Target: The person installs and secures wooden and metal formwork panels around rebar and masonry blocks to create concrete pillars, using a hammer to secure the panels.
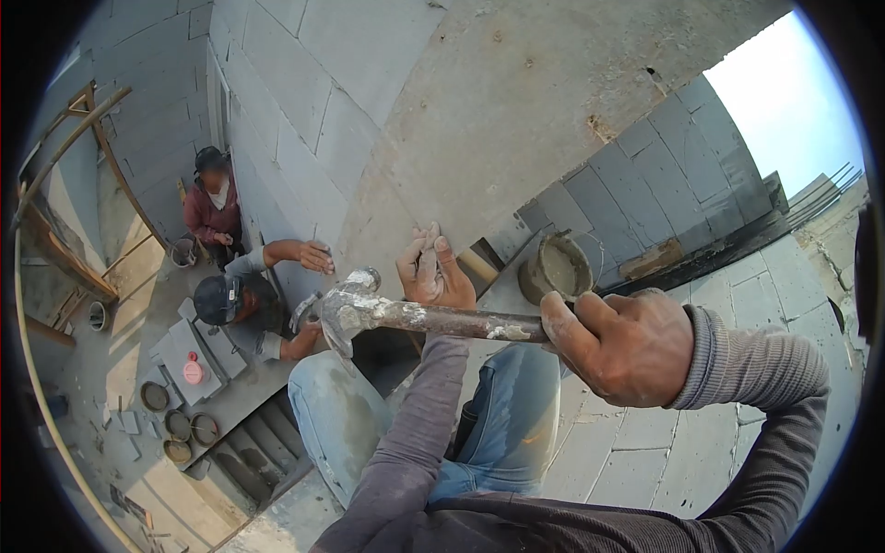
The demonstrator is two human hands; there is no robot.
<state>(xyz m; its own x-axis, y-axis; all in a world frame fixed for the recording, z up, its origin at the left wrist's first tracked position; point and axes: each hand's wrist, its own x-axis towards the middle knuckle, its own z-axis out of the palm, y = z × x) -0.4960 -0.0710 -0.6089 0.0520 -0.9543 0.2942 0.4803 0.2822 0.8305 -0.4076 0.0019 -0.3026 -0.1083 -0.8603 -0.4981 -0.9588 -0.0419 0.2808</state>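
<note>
My right hand (619, 346) grips the handle of a claw hammer (433, 319), which lies across the view with its paint- or mortar-spattered head to the left. My left hand (437, 273), dusted with grey, is raised behind the hammer against the concrete surface (479, 129). Its fingers and thumb are drawn together near that surface; anything between them is too small to make out. The hammer head is apart from the wall, in front of my left wrist. A bucket of grey mortar (557, 269) stands just beyond my right hand.
Below left, a co-worker in a dark cap (219, 300) reaches toward the block wall (286, 111); another person in a red top (213, 210) stands farther back. Steps (267, 442), several buckets (205, 429) and a curved pole (55, 405) are below. Block masonry (627, 452) lies right.
</note>
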